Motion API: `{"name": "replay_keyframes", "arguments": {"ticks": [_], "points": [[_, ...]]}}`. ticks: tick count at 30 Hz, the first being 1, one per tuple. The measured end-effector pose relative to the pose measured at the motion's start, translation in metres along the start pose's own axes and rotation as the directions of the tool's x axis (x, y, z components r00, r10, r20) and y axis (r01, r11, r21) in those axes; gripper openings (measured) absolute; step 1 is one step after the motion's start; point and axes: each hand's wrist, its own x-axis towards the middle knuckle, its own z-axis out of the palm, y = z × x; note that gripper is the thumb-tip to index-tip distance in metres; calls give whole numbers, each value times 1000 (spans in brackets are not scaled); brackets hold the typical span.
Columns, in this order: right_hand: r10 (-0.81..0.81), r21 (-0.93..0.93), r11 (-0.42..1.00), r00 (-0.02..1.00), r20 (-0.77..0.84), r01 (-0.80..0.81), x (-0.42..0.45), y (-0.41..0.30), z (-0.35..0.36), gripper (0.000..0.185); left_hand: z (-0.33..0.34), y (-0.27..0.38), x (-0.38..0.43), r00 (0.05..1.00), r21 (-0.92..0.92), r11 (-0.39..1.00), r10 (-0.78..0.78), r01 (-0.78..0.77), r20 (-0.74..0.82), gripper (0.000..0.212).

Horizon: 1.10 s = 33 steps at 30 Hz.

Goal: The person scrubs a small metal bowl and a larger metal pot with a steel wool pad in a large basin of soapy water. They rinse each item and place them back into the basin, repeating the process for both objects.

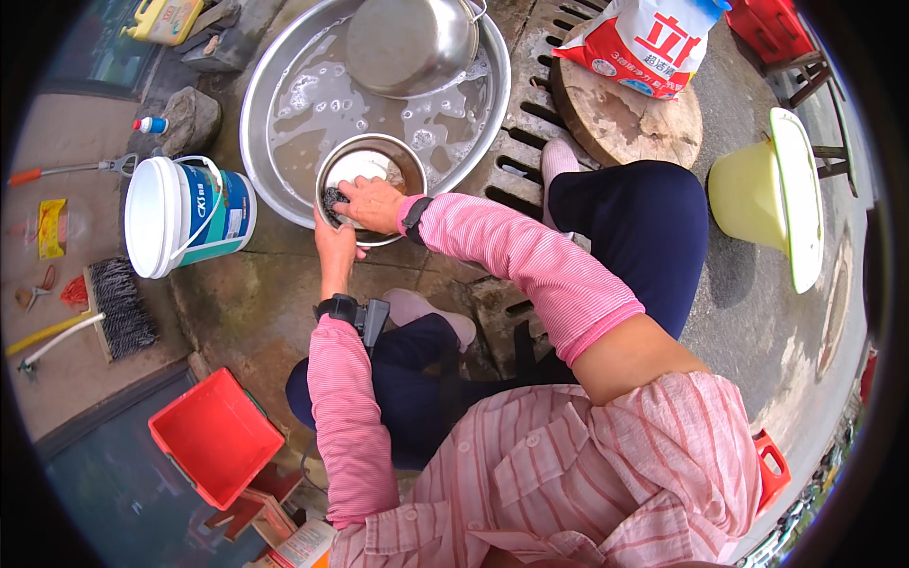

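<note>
A small round metal bowl (pixel 408 160) is tilted at the near rim of a large metal basin (pixel 501 85) that holds murky, sudsy water. My left hand (pixel 336 245) grips the bowl's lower left rim. Inside the bowl, my right hand (pixel 371 204) presses a dark scouring pad (pixel 334 200) against the wall, its fingers curled over it. Some of the bowl's inside is hidden by the right hand. Farther back in the basin, a large metal pot (pixel 405 50) leans in the water.
A white and blue plastic bucket (pixel 224 213) stands left of the basin. Detergent in a bag (pixel 646 50) rests on a round wooden block (pixel 625 128), beside drain slots. A yellow-green bucket (pixel 746 195) is at right. A red plastic bin (pixel 216 437) and a broom head (pixel 122 309) lie left.
</note>
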Motion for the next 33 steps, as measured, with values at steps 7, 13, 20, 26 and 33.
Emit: {"name": "replay_keyframes", "arguments": {"ticks": [7, 13, 20, 26, 33], "points": [[493, 138, 867, 864, -105, -478, 17, 9, -3, 26, 1, 3, 1, 1000, -7, 1000, 0, 0, 18, 77], [26, 111, 993, 998, 50, -32, 11, -1, -2, 26, 2, 4, -1, 999, 28, 999, -46, 46, 1, 79], [243, -64, 967, 967, -71, -248, 7, 15, -8, 26, 1, 1, 2, 1000, 22, 1000, -16, 16, 10, 80], [433, -5, 901, 901, 1, -433, 10, 17, 0, 32, 15, 16, 0, 999, 158, 987, 24, -20, -25, 83], [253, 3, 966, 949, -186, -257, -2, 17, 10, 31, 12, 13, -6, 1000, 45, 999, -5, 6, -23, 83]]}}
